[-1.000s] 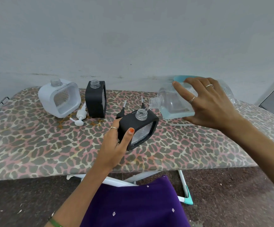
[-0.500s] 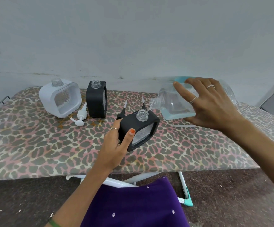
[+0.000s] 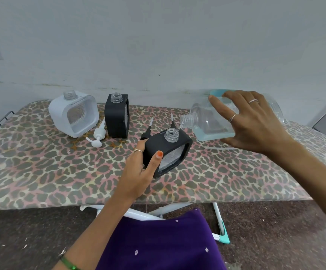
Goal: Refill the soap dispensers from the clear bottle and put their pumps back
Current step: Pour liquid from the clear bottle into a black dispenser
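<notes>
Leopard-print padded ironing board (image 3: 41, 172) vs pale wall (image 3: 158, 45), speckled dark floor (image 3: 31, 230); L hand (image 3: 138, 172) grips black square dispenser (image 3: 170, 151) mid-board, R hand (image 3: 255, 123) grips tipped clear plastic bottle (image 3: 207, 123).

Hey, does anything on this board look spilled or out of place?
No spill shows. The white pump lies loose on the leopard-print cover, and the held black dispenser is tilted, both as expected mid-refill.
</notes>
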Demonstrator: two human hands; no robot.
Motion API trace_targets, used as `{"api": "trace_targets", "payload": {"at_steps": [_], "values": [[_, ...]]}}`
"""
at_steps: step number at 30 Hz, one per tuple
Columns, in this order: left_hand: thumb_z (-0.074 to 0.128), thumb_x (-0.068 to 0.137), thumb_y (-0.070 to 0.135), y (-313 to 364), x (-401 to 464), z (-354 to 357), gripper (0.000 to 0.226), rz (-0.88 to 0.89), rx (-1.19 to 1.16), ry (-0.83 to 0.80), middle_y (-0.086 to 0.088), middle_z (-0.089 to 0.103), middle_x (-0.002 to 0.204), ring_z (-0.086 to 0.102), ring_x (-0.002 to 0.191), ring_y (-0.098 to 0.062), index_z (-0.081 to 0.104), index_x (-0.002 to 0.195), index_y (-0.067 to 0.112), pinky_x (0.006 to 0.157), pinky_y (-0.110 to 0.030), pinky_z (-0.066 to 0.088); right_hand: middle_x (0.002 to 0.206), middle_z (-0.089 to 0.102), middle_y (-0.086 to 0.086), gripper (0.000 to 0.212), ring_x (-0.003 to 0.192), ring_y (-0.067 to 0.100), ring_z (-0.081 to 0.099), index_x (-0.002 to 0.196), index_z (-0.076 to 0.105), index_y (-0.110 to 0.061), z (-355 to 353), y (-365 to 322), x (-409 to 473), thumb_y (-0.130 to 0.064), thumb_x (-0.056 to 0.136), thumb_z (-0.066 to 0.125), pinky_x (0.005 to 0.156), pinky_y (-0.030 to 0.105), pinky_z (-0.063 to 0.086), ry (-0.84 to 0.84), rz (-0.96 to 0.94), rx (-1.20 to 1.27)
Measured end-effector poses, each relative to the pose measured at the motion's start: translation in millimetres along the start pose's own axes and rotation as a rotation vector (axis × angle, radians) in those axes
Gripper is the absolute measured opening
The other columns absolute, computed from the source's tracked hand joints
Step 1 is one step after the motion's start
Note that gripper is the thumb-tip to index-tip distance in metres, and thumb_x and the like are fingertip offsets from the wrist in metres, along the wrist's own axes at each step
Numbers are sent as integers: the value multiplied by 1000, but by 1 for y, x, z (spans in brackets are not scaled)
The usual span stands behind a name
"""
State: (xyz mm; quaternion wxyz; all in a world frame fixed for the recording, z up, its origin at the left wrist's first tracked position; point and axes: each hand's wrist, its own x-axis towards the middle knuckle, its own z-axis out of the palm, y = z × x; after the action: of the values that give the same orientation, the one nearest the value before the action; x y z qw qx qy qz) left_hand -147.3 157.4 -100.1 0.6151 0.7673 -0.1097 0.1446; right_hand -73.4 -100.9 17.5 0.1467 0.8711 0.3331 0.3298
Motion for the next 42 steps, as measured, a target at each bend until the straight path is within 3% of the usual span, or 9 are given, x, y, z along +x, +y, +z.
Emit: {"api": "trace_targets", "payload": {"at_steps": [10,15,21,26,31,37,42], "values": [[46,88,55,0,0,0,28,-3,19,5,20,64,105,63,96,-5,47,112,42,81,-33,55,120,54,28,99,104,46,56,141,33,-14,0,-1,0,-43,60,81,86,54,44,-19,0,18],[46,88,54,3,-1,0,27,-2,15,3,17,65,102,64,90,-15,45,113,45,77,-44,54,119,54,28,100,104,46,56,141,33,-14,0,-1,0,-43,59,83,86,55,44,-20,-1,21],[46,87,55,1,0,0,29,-9,10,-1,20,64,106,64,94,-7,45,114,43,79,-40,56,120,54,29,99,104,47,55,141,33,-14,0,-1,0,-41,60,82,86,56,44,-21,-1,21],[47,88,54,1,0,0,28,-10,6,-3,15,66,103,65,92,-15,47,113,43,78,-43,55,120,54,29,96,104,47,55,142,33,-14,1,-2,0,-44,62,78,86,55,44,-25,-5,15],[44,88,54,2,0,0,26,4,19,5,16,65,98,64,85,-11,47,110,39,72,-37,54,119,54,28,99,103,45,55,142,34,-14,2,-3,0,-47,61,81,86,54,44,-16,-3,10],[43,89,53,4,0,0,23,13,24,7,7,64,88,60,77,-23,47,106,38,66,-44,50,118,55,27,104,102,45,56,141,34,-14,4,-4,1,-48,57,85,84,53,45,-13,-8,3],[43,89,53,3,0,-1,23,10,29,6,13,65,91,62,79,-19,47,107,40,67,-42,51,117,56,28,106,101,46,57,140,35,-14,4,-4,2,-47,54,87,84,54,45,-9,-13,6]]}}
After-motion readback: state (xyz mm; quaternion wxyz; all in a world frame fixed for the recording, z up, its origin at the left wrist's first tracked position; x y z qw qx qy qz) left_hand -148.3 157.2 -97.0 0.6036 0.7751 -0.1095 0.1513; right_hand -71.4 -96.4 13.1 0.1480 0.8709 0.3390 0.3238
